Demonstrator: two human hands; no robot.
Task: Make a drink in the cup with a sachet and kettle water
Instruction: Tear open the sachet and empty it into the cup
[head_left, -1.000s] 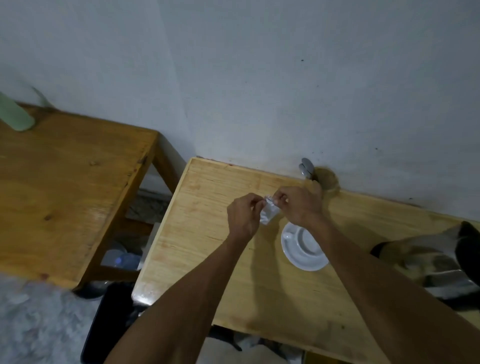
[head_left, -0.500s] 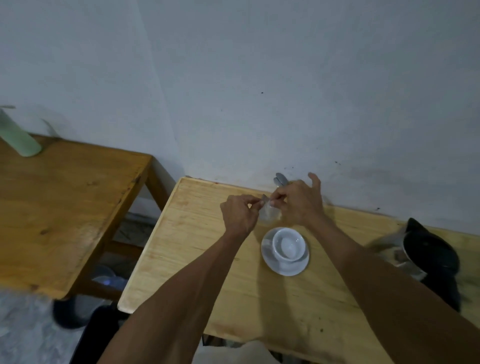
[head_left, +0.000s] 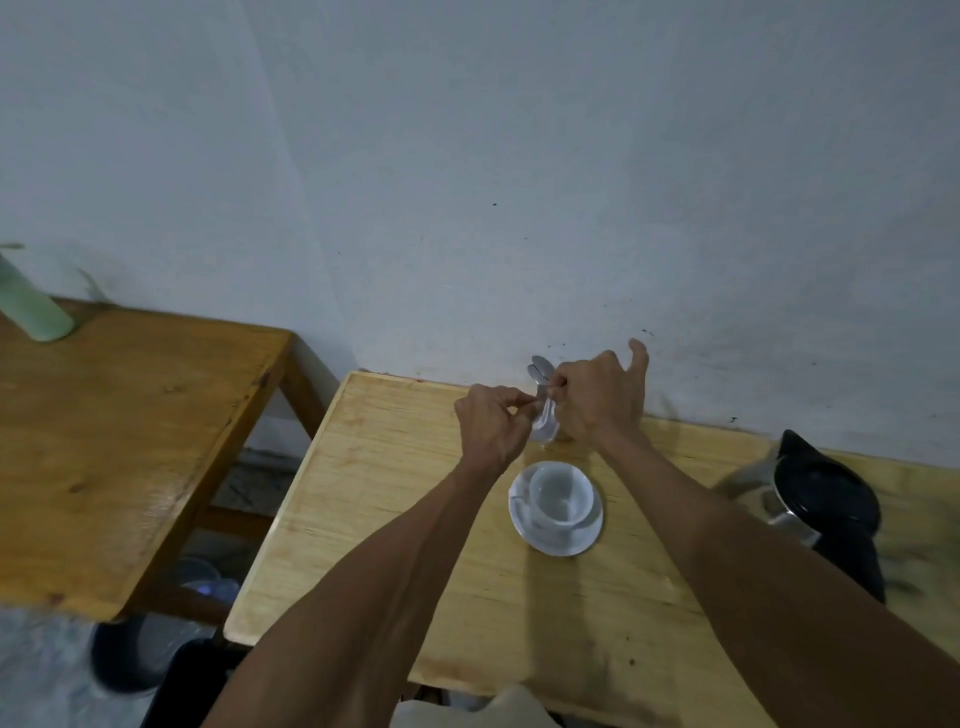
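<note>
A small white sachet (head_left: 545, 422) hangs between my two hands above the light wooden table (head_left: 374, 499). My left hand (head_left: 491, 428) pinches its top left corner and my right hand (head_left: 597, 397) pinches the top right, little finger raised. Just below the hands, a white cup (head_left: 561, 496) stands empty on a white saucer (head_left: 576, 540). A kettle (head_left: 810, 504) with a black lid and steel body sits at the table's right side, partly behind my right forearm.
Spoon bowls (head_left: 539, 368) stick up behind my hands, near the wall. A darker wooden table (head_left: 114, 441) stands to the left with a pale green bottle (head_left: 31, 306) on it. Dark containers (head_left: 156, 649) lie on the floor between the tables.
The view has tilted up and shifted, so the cup and kettle show fully. Both hands stay pinched on the sachet, now held further back from the cup.
</note>
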